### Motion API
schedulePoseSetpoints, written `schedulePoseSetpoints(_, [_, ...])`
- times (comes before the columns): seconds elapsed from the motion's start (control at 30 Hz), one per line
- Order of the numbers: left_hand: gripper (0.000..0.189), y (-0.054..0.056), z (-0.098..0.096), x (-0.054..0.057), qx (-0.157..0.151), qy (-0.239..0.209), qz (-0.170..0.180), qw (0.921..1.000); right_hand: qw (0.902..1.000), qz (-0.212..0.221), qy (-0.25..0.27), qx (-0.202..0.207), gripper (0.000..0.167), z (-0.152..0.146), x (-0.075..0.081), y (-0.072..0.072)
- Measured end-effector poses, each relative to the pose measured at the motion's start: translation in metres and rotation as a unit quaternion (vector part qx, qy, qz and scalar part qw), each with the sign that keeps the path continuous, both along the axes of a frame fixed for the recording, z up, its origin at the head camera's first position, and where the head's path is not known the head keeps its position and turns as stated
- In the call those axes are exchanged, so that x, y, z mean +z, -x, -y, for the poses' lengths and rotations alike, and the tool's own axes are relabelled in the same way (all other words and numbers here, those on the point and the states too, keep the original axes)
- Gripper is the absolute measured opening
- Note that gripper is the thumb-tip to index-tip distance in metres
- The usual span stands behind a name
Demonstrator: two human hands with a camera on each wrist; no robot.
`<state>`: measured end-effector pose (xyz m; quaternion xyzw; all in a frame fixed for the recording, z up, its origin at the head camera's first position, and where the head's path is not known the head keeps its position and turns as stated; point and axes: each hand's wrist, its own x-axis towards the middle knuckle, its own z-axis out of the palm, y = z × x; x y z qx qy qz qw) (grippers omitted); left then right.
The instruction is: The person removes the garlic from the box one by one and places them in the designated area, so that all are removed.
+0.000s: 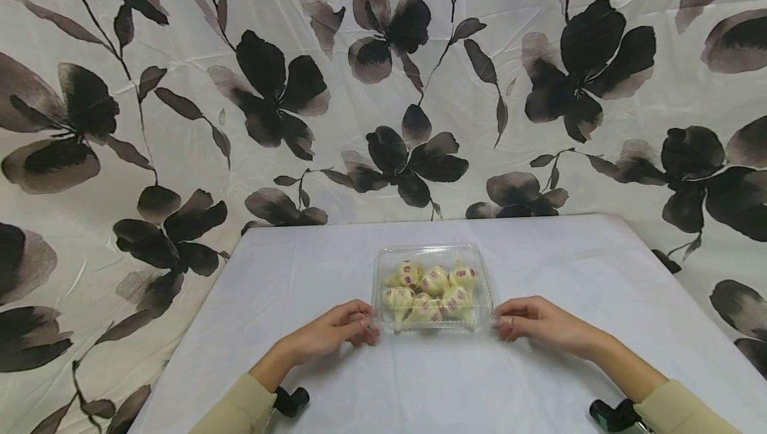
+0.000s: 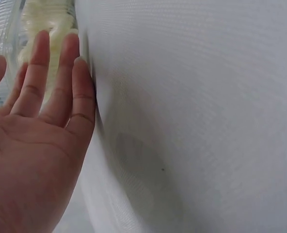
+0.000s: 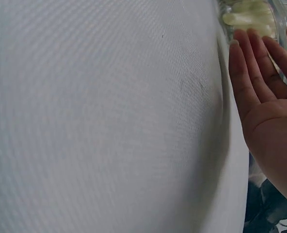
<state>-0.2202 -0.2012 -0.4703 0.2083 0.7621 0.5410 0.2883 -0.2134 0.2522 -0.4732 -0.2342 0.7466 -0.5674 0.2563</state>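
Clear box: the see-through plastic box sits on the worktop, between my two hands and toward the far edge.
Inside the box: six pale yellow bulbs with reddish marks lie in two rows of three.
Left grip: my left grip is at the box's near left corner, fingers apart and relaxed, clamped on nothing; I cannot tell whether the fingertips touch the plastic.
Right grip: my right grip is at the near right corner, its long fingers extended and close together, also clamped on nothing; contact with the box is unclear here too.
Sleeves: my left sleeve and right sleeve are pale beige.
Wrists: a black device shows beside my left cuff, another black device beside my right.
Worktop cover: plain white, with soft shadows near my hands.
Backdrop: a white cloth printed with dark flowers hangs behind.
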Motion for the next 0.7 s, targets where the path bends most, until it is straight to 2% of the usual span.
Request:
schedulePoseSetpoints(0.13, [0.036, 0.0001, 0.0001, 0.0004, -0.010, -0.008, 0.016, 0.9998, 0.9990, 0.027, 0.035, 0.008, 0.039, 0.0002, -0.0009, 0.0014])
schedulePoseSetpoints(0.33, [0.036, -0.0015, -0.0017, -0.0005, -0.007, -0.023, 0.034, 0.9991, 0.9946, 0.053, 0.085, 0.025, 0.038, 0.0010, -0.0041, 0.0042])
schedulePoseSetpoints(0.7, [0.038, -0.0045, -0.0046, -0.0051, -0.001, -0.047, 0.038, 0.9981, 0.9821, 0.103, 0.151, 0.045, 0.033, 0.0016, -0.0094, 0.0065])
